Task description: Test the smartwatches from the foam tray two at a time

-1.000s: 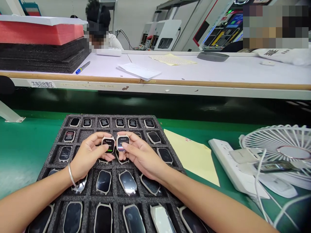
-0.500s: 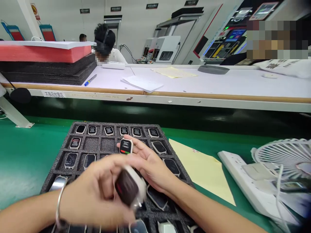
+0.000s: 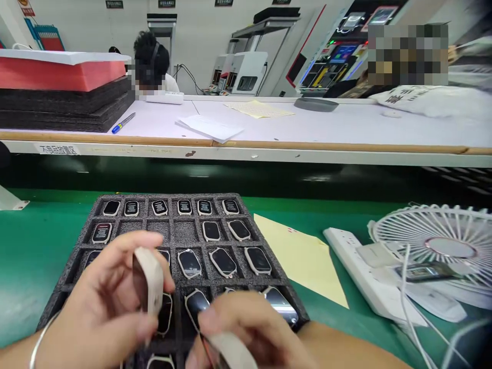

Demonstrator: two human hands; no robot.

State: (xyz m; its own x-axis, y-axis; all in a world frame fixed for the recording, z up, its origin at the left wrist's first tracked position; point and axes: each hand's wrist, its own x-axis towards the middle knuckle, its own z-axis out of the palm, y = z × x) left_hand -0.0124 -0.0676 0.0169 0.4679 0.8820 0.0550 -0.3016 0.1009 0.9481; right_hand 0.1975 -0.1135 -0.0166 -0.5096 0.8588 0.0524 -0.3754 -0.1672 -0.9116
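Observation:
My left hand (image 3: pixel 115 292) grips a smartwatch case (image 3: pixel 154 279) between thumb and fingers, turned edge-on so that its pale side shows. My right hand (image 3: pixel 253 328) is closed on a second smartwatch case (image 3: pixel 232 351), which is partly cut off by the lower frame edge. Both cases are without straps. Below the hands lies a dark foam tray (image 3: pixel 175 197) with square compartments, many holding strapless watch cases with black screens. Several in the back row show lit text, such as a watch (image 3: pixel 184 207). Three compartments in the second row show bare foam.
A yellow sheet (image 3: pixel 303 261) lies right of the tray, beside a white power strip (image 3: pixel 365 277) and a white fan (image 3: pixel 449 246) with cables. Beyond is a raised white shelf (image 3: pixel 265 130) with papers (image 3: pixel 209 127), a pen (image 3: pixel 123 123) and stacked foam (image 3: pixel 61 102). Two people sit behind it.
My right hand has drawn back from over the tray's middle toward the lower edge, watch still in it. My left hand has moved left and turned its watch edge-on. The view has shifted slightly.

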